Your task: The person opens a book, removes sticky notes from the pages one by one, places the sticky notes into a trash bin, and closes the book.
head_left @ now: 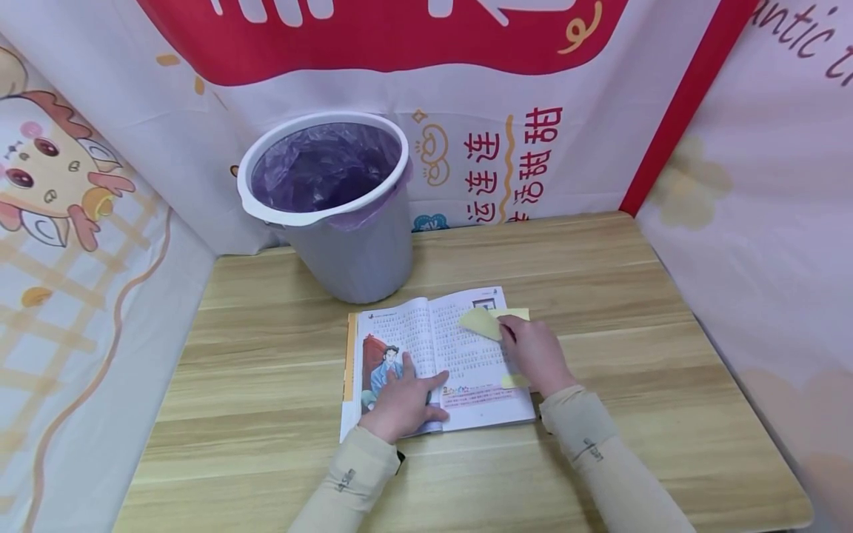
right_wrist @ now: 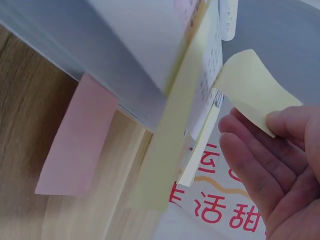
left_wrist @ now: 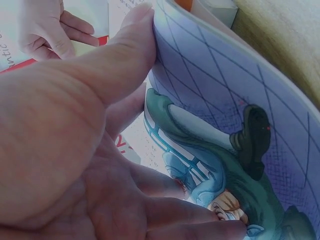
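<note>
An open illustrated book (head_left: pixel 480 403) lies on the wooden table. My left hand (head_left: pixel 403 400) rests across its left page and centre fold, fingers spread; in the left wrist view its fingers lie over a coloured picture (left_wrist: pixel 210 145). At the right page, my right hand (head_left: pixel 535 354) pinches a yellow sticky note (right_wrist: pixel 255 90) between thumb and fingers. That note (head_left: pixel 481 323) is bent, and its far end meets the page. More yellow sticky notes (right_wrist: pixel 170 140) stick out from the book's edge, one low on the right page. A pink sticky note (right_wrist: pixel 80 140) also juts out, in the right wrist view.
Behind the book stands a grey bin (head_left: pixel 360 259) with a white rim and a purple bag liner. The wooden table (head_left: pixel 266 370) extends to both sides of the book. Printed cloths (head_left: pixel 533 44) hang around its back and sides.
</note>
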Tool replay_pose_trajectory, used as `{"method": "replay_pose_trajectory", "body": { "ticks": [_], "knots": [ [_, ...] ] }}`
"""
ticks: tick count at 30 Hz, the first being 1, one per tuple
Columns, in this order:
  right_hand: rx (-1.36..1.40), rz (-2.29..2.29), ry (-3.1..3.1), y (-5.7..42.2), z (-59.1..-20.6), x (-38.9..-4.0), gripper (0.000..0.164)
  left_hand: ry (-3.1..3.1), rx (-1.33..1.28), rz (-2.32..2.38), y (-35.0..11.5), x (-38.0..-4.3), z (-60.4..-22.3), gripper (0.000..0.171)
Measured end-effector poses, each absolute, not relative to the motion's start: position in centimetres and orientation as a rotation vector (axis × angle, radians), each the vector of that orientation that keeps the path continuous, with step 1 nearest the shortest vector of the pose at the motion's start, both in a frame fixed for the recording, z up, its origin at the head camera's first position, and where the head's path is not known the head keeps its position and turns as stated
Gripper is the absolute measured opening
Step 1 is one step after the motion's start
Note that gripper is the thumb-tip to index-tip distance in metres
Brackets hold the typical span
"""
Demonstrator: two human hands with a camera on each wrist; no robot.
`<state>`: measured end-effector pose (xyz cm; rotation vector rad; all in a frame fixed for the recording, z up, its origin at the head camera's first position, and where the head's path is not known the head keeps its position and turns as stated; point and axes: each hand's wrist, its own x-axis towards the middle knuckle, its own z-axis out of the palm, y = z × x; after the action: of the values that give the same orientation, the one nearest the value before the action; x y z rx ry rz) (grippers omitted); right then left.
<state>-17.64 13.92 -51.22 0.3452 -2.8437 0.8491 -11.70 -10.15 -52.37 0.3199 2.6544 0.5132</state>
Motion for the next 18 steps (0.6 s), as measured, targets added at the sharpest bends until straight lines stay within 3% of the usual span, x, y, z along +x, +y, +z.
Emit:
{"method": "replay_pose_trajectory", "body": {
  "ticks": [18],
  "knots": [
    [0.157, 0.956, -2.891, 14.6, -49.8, -17.9, 0.027, 2.642, 0.291, 0.518, -10.1, -11.6, -52.2, 0.070]
  ]
}}
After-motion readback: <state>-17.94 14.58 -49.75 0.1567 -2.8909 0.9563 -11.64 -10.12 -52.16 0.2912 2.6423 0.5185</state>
